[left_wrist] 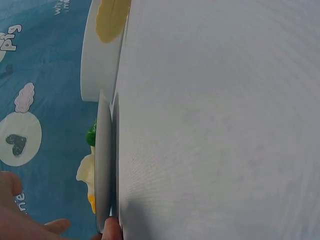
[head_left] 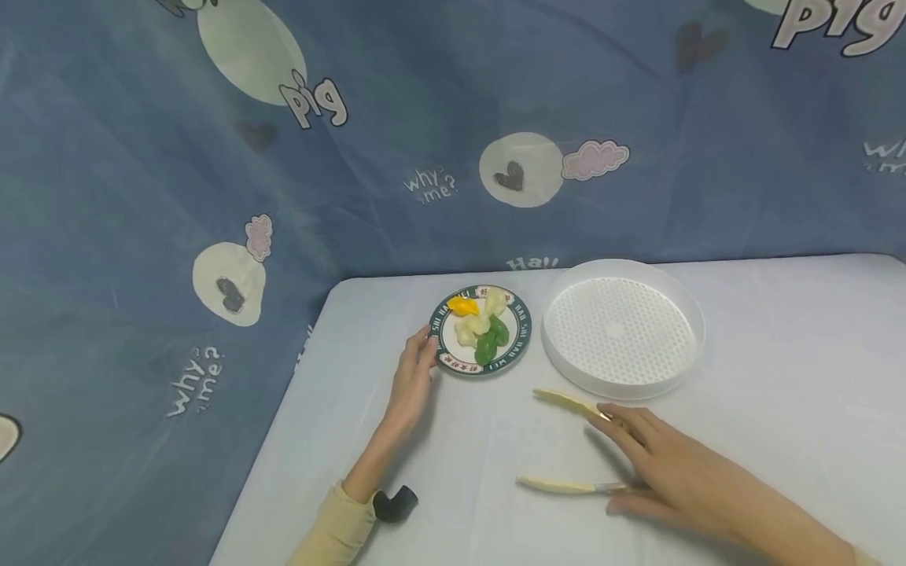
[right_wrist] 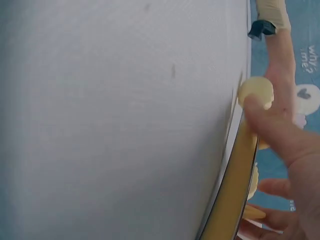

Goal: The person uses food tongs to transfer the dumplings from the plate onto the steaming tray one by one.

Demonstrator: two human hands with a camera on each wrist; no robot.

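A small round plate (head_left: 521,346) with a green lettered rim bears several dumpling-like pieces: a yellow one (head_left: 463,306), pale ones (head_left: 477,324) and green ones (head_left: 485,348). My left hand (head_left: 410,385) holds the plate's left rim, with a fingertip (left_wrist: 113,229) low at its edge in the left wrist view. My right hand (head_left: 690,472) grips a pair of tongs (head_left: 559,486) with pale yellow ends and metal parts. The two arms of the tongs stand wide apart, with nothing between them. In the right wrist view, one broad yellow tong arm (right_wrist: 231,195) runs along beside my thumb.
A round white tray (head_left: 623,387) with a perforated base stands right of the plate, beyond the tongs. A white cloth covers the table (head_left: 460,503). Behind hangs a blue printed curtain (head_left: 396,118). A black band piece (head_left: 396,504) sits at my left wrist.
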